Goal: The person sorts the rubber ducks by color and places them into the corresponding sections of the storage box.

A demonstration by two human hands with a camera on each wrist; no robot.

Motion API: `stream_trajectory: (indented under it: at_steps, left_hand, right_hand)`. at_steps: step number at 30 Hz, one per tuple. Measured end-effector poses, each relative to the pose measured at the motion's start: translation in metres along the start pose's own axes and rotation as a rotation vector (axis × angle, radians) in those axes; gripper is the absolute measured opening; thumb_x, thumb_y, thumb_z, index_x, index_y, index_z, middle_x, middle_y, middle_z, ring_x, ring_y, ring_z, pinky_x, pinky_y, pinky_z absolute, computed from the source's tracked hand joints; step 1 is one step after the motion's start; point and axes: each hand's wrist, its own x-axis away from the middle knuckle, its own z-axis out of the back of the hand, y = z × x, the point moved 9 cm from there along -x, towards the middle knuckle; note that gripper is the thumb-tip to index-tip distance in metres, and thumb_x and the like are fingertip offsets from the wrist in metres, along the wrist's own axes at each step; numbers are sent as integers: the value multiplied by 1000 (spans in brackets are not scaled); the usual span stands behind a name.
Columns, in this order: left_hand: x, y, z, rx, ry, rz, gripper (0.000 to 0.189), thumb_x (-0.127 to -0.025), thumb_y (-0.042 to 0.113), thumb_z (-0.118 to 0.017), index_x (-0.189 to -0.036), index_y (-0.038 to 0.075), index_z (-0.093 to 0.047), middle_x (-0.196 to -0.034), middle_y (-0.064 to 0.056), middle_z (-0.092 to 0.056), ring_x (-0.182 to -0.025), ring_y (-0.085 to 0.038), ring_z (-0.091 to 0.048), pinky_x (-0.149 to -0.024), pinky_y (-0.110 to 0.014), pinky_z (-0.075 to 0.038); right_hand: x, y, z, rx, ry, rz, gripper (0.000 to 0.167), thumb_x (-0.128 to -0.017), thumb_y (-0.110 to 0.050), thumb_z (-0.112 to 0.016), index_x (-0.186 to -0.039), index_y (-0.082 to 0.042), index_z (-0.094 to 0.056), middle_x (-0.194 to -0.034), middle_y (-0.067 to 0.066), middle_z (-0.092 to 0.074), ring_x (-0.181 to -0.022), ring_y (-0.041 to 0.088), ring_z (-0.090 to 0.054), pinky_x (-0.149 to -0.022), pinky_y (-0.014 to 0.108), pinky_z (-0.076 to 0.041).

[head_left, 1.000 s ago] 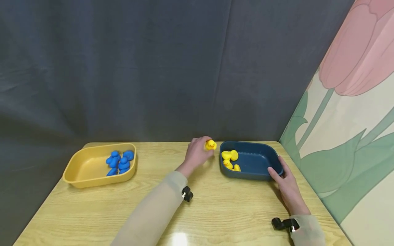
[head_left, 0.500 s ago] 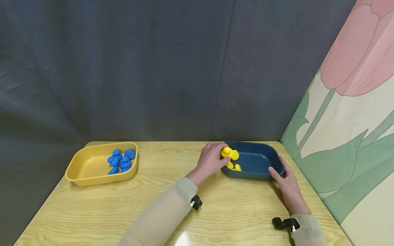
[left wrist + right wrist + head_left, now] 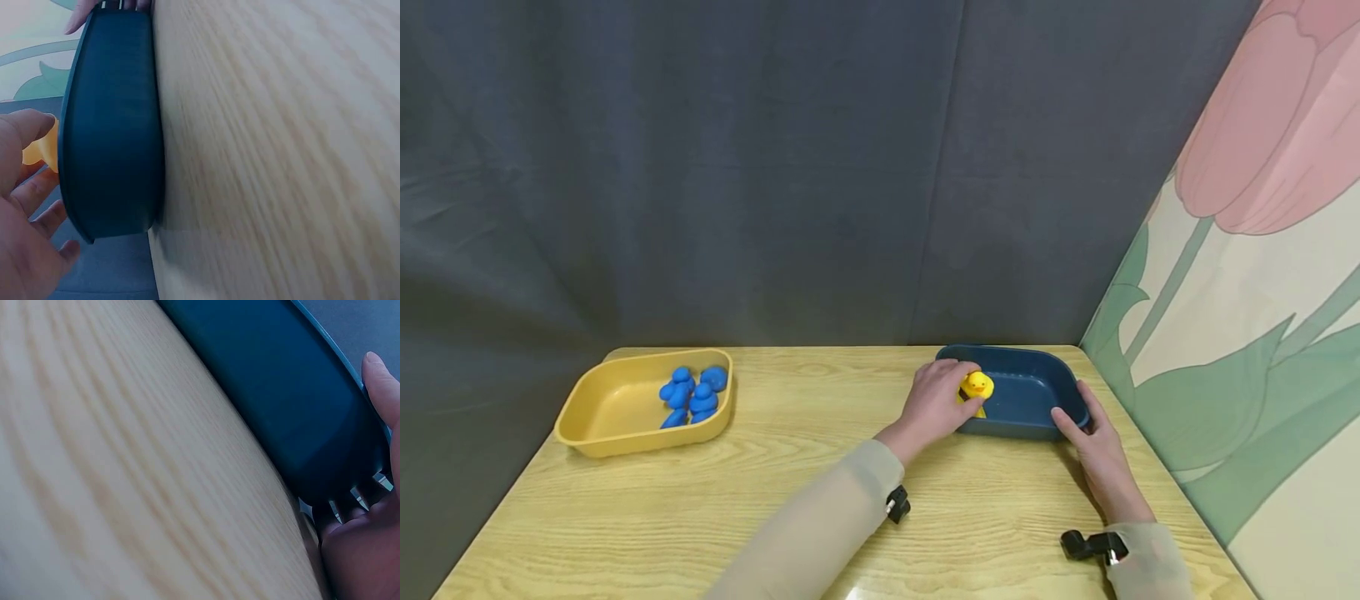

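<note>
My left hand pinches a yellow rubber duck between thumb and fingers, over the left part of a dark blue tub. In the left wrist view the duck appears partly behind the tub's rim, between thumb and fingers. The other yellow ducks in the tub are mostly hidden by this hand and duck. At the tub's right front corner, my right hand grips the wall. Its thumb lies over the rim and its fingers along the outside, as the right wrist view also shows.
On the left of the wooden table stands a yellow tub with several blue ducks at its right end. A dark curtain hangs behind, and a flowered wall panel borders the right side.
My left hand has carried the duck rightward, from the table beside the dark blue tub to inside its rim. The right hand has stayed at the corner.
</note>
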Motion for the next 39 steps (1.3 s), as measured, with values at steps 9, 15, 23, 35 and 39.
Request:
stream_trajectory:
  at_steps: [9,15,23,35,39]
  left_hand:
    - [2,-5,-4,-45,-37,17,54,-108,38,-74,-158,26,-60,-156,8,-63,-157,-22,-43,-134,-50,-23]
    - [4,-15,8,-19,0,16,52,-108,35,-74,-157,21,-61,-157,5,-63,-158,-24,-43,-133,-51,-25]
    - [14,-38,28,10,30,43,52,-112,34,-67,-161,19,-56,-163,1,-57,-161,-27,-38,-134,-54,-21]
    - [31,-65,48,2,86,49,52,-112,31,-66,-161,14,-56,-165,-3,-56,-161,-32,-38,-133,-60,-22]
    - [38,-71,53,-22,90,53,52,-112,31,-66,-160,14,-56,-165,-5,-55,-161,-35,-38,-132,-61,-23]
  right_hand:
    - [-2,0,-6,-10,-9,-8,91,-114,-33,-65,-179,-25,-3,-185,3,3,-169,29,4,-127,17,-12]
    - [-4,-1,-6,9,-9,-13,92,-113,-38,-65,-179,-26,-1,-185,4,5,-169,33,3,-136,51,-6]
    - [-8,-2,2,18,-7,4,92,-114,-36,-65,-179,-27,-1,-185,7,6,-169,36,2,-132,26,-13]
    - [-16,-3,3,38,-32,6,91,-114,-37,-64,-179,-25,-1,-185,7,5,-169,36,-1,-123,11,-17]
    - [-20,-1,1,49,-37,8,91,-114,-36,-64,-179,-23,-2,-185,10,2,-168,39,-6,-111,1,-23]
